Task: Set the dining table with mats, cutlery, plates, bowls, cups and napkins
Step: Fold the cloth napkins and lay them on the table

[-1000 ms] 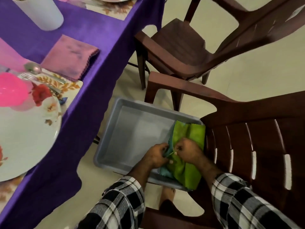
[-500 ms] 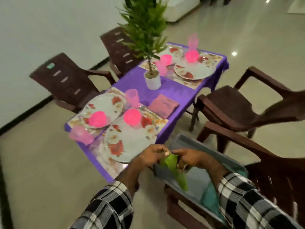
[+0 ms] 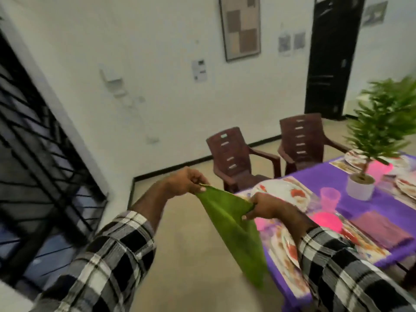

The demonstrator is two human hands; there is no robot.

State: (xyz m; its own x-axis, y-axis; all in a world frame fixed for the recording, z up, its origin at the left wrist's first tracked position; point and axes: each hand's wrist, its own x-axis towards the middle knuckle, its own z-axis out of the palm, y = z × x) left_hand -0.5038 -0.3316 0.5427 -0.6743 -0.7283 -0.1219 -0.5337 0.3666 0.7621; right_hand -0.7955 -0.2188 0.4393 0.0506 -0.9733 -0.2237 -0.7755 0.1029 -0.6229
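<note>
Left of the table (image 3: pixel 351 183), over bare floor, the left hand (image 3: pixel 184 182) pinches one top corner of a green napkin (image 3: pixel 231 224) between thumb and curled fingers, the forearm coming up out of a black-and-white checked sleeve (image 3: pixel 108 262). The napkin stretches from that pinch across to the table's near left corner, where the right hand (image 3: pixel 264 207) grips the other top corner with its fingers curled round the bunched cloth; the rest of the cloth hangs down in a long point between the two arms, in front of the table edge. Behind the hands, two dark brown plastic chairs (image 3: pixel 238 158) stand side by side on the table's far side, against a white wall. On the table, which wears a purple cloth, a floral plate (image 3: pixel 283 192) lies just beyond the right hand, with a pink cup (image 3: pixel 329 198) near it and a pink bowl (image 3: pixel 326 220) closer to the viewer. A folded mauve napkin (image 3: pixel 382 228) lies to the right of the bowl, beside the place setting. Further back, at the table's middle, a potted plant (image 3: pixel 369 167) stands in a white pot, with more plates blurred around it.
</note>
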